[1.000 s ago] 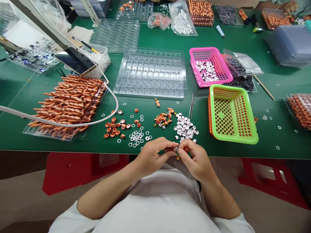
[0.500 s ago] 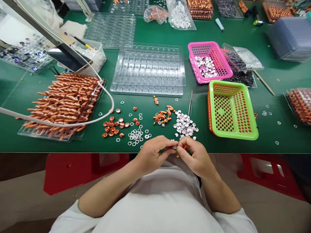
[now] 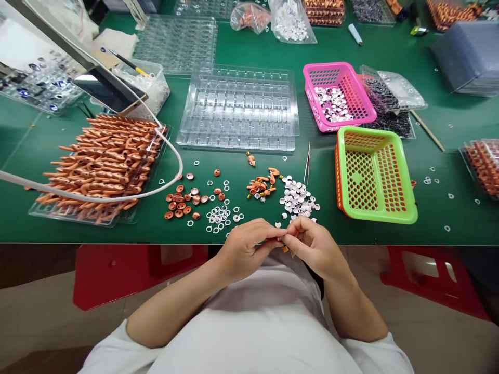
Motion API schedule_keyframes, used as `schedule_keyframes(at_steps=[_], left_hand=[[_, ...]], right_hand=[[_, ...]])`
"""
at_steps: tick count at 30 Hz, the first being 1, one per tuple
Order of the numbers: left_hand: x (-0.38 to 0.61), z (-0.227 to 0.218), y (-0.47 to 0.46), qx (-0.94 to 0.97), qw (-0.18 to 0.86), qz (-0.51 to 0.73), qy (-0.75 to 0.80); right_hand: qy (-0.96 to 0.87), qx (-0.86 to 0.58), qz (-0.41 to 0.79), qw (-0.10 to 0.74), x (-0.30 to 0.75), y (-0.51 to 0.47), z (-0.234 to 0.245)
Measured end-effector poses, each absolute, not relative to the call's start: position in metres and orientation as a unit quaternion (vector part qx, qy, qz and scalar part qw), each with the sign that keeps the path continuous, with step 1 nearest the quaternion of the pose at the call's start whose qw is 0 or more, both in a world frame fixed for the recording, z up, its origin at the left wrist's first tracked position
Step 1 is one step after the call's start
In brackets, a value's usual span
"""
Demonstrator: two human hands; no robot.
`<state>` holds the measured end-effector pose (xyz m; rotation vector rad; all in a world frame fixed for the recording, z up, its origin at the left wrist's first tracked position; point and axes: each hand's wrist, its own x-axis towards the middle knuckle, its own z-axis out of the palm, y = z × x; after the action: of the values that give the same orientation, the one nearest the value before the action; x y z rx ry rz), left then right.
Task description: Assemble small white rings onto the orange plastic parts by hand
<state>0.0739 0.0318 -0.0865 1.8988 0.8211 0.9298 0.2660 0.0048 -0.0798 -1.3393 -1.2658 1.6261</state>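
Green desk point(image 3: 249, 171): clear blister tray point(image 3: 238, 108) at 12 o'clock from hands. Green basket point(image 3: 375, 175) at 2 o'clock. Silver disc pile point(image 3: 298, 200) just beyond hands, 12 o'clock. Left hand point(image 3: 244, 248) and right hand point(image 3: 314, 245) meet at desk's near edge; fingers of both pinch small orange part point(image 3: 284, 243), mostly hidden.

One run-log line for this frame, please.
left hand and right hand: pinching small orange part together | at table edge | white discs just beyond
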Motion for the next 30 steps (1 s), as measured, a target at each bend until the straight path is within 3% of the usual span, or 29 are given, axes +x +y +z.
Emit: schedule_keyframes(at_steps=[10,17,22,30], left_hand=[[0.072,-0.084,0.028,0.755,0.428,0.385,0.313],[0.071,-0.076,0.027,0.654,0.571,0.285,0.406],[0.073,-0.073,0.029,0.533,0.679,0.279,0.421],[0.08,-0.073,0.031,0.437,0.717,0.292,0.458]], right_hand=[[-0.419,-0.463,0.709,0.327,0.262,0.008,-0.082],[-0.464,-0.525,0.641,0.314,0.258,0.009,-0.086],[-0.436,-0.471,0.678,0.358,0.261,0.006,-0.087],[-0.436,-0.477,0.636,0.422,0.264,-0.009,-0.096]])
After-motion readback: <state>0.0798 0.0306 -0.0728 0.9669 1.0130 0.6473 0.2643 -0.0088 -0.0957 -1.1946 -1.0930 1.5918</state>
